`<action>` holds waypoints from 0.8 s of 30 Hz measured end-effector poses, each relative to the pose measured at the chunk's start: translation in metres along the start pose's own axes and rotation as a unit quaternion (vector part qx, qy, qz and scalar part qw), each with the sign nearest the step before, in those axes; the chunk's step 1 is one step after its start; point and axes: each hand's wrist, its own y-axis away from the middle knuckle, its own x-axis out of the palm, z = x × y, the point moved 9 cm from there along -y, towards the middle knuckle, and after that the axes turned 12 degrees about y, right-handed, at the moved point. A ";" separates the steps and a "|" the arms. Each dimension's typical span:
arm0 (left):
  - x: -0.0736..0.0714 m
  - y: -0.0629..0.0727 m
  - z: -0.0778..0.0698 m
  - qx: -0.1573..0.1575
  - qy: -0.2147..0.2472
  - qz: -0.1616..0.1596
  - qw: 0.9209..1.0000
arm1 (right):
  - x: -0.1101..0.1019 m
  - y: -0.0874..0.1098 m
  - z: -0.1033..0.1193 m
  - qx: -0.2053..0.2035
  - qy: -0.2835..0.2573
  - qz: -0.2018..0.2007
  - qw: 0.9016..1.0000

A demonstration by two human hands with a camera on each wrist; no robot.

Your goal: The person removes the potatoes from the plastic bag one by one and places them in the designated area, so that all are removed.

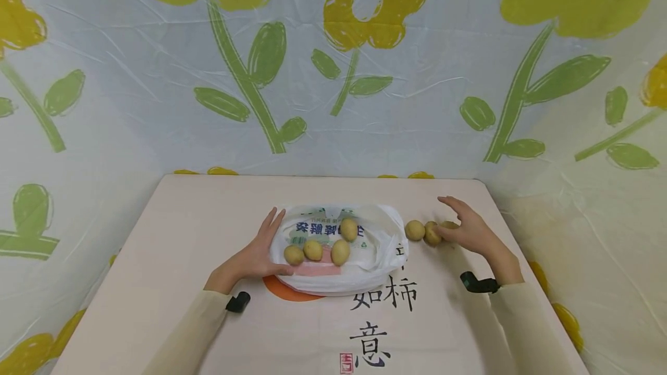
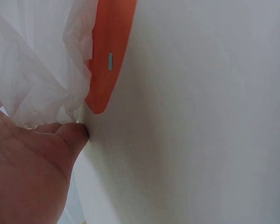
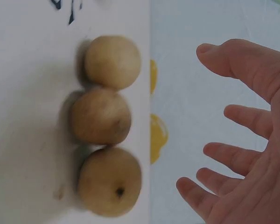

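Note:
A white plastic bag (image 1: 385, 253) with blue and green print lies on the table, several round yellow-brown fruits (image 1: 341, 252) resting on it. At the bag's left side is my left hand (image 1: 257, 253), fingers spread along the edge and thumb at the near left corner. The left wrist view shows the thumb tip right at the crumpled plastic (image 2: 46, 60). Three more such fruits (image 3: 101, 116) sit in a row to the right of the bag, the end one with a dark spot. Beside and over them my right hand (image 1: 469, 230) holds nothing, fingers apart.
The pale table cover (image 1: 198, 219) bears black brush characters (image 1: 371, 340), a red seal mark (image 1: 346, 363) and an orange shape (image 1: 292, 291) partly under the bag. A flower-patterned sheet (image 1: 365, 143) rises behind the table and along both sides.

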 end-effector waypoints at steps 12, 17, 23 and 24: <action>0.002 0.000 0.000 0.001 -0.004 0.003 1.000 | -0.004 -0.021 0.057 -0.043 0.016 0.009 0.999; 0.002 0.000 0.000 0.002 -0.008 0.001 1.000 | -0.003 -0.028 0.081 -0.073 0.015 0.011 0.997; 0.001 0.001 -0.002 0.003 -0.007 0.003 1.000 | 0.003 -0.037 0.105 -0.093 0.003 0.024 0.995; 0.001 0.001 -0.002 0.002 -0.007 0.003 1.000 | 0.003 -0.038 0.109 -0.098 0.002 0.028 0.995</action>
